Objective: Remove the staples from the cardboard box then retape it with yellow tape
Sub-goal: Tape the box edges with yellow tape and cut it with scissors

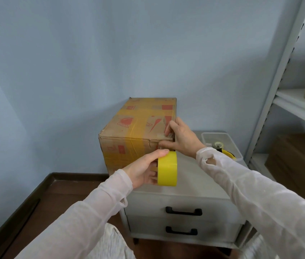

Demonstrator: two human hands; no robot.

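A brown cardboard box (133, 131) with red print and strips of yellow tape across its top and front stands on a small grey drawer cabinet (181, 193). My left hand (144, 169) grips a roll of yellow tape (167, 168) held upright just in front of the box's near right corner. My right hand (181, 139) rests on that same corner, fingers pressing on the top edge and thumb under it. Whether a tape end runs from the roll to the box is hidden by my hands.
A clear plastic tub (222, 144) with a tape dispenser and a yellow-handled tool sits on the cabinet to the right of the box. A white metal shelf unit (282, 101) stands at the right, with brown boxes on it. The blue wall is close behind.
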